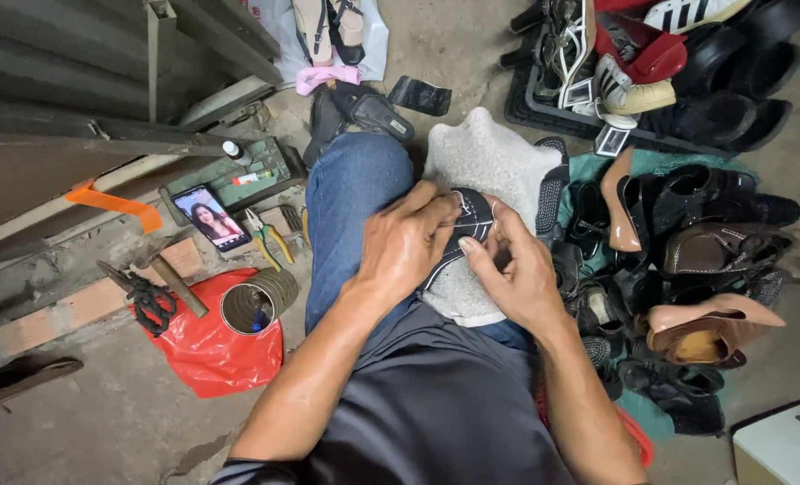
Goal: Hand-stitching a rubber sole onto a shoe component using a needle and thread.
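Fuzzy grey cloth, glossy red plastic bag, ribbed metal can

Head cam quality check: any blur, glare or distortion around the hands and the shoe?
Head view: soft even light, no hard shadows; left hand and right hand on the dark shoe look sharp, no motion blur; wide-lens bending at the edges, metal shutter lines curve; lit phone screen bright but not blown out; shoe pile dim, dark pairs merge.

A black shoe with white stitching lies on a grey cloth over the lap.
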